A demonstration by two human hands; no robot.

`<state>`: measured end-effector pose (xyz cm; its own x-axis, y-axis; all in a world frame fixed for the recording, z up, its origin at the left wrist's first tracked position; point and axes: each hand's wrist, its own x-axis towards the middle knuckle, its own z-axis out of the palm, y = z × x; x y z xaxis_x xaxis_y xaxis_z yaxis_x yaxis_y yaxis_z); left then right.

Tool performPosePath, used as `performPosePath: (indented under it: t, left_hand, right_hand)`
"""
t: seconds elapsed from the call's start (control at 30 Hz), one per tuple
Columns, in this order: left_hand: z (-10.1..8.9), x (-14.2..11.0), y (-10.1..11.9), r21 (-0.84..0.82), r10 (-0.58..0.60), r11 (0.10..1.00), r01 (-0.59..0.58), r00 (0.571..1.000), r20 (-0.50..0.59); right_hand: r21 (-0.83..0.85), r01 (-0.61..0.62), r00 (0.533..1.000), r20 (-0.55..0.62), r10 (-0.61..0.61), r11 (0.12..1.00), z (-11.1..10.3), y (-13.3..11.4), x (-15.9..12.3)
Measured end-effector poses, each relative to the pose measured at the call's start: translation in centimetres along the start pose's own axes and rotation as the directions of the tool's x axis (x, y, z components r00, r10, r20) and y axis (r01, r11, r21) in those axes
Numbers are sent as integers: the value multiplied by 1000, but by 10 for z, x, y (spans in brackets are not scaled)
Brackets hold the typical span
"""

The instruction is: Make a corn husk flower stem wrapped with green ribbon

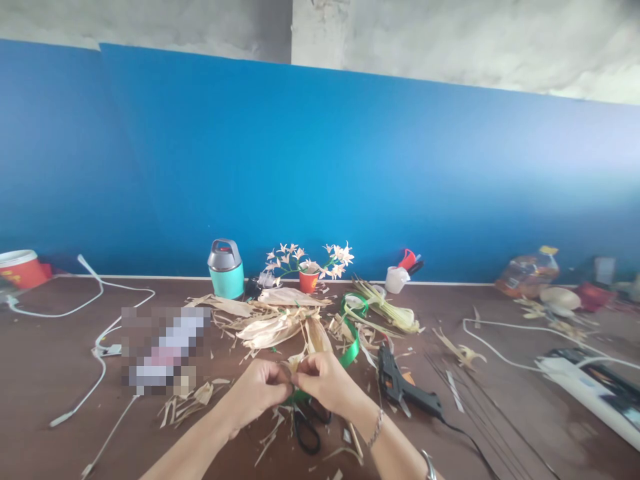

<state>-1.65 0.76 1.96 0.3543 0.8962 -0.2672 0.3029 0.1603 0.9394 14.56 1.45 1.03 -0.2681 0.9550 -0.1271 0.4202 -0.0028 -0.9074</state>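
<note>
My left hand (263, 388) and my right hand (327, 381) meet at the front of the table, fingertips pinched together. Between them shows a small piece of dried corn husk (295, 364), mostly covered by the fingers. Just below lie black-handled scissors (307, 432), partly hidden by my hands. Beyond them spreads a pile of dried corn husks (270, 328). A green ribbon (351, 353) curls to the right of the pile. Right of my right wrist rests a black glue gun (407, 387) with its cord running toward the front edge.
At the back stand a teal jar (227, 281), a red cup of husk flowers (309, 280) and a white cup with tools (397, 280). Thin wires (480, 407) and a white power strip (590, 393) lie right. White cables (103, 333) and a red bucket (23, 270) are left.
</note>
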Motion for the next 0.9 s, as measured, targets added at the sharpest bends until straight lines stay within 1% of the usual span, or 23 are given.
performPosePath:
  t: [0.17, 0.23, 0.37, 0.57, 0.77, 0.9]
  left_hand:
    - [5, 0, -1, 21, -9, 1000, 11, 993, -119]
    - [6, 0, -2, 18, -23, 1000, 25, 990, -138]
    - [7, 0, -2, -2, -39, 999, 39, 992, -122]
    - [7, -2, 2, -6, -30, 1000, 30, 988, -150]
    - [6, -1, -2, -34, -42, 999, 38, 990, -133]
    - [5, 1, -4, -47, -37, 998, 30, 989, -143]
  right_hand:
    - [17, -24, 995, -92, 26, 1000, 4, -2, 1]
    - [23, -28, 993, -112, 31, 999, 5, -1, 1]
    - [37, -38, 991, -124, 42, 999, 4, 3, 3]
    - [50, -39, 991, -128, 45, 998, 5, 1, 2]
    - [56, -48, 991, -124, 55, 997, 4, -1, 1]
    - [66, -46, 992, -117, 53, 997, 3, 0, 2]
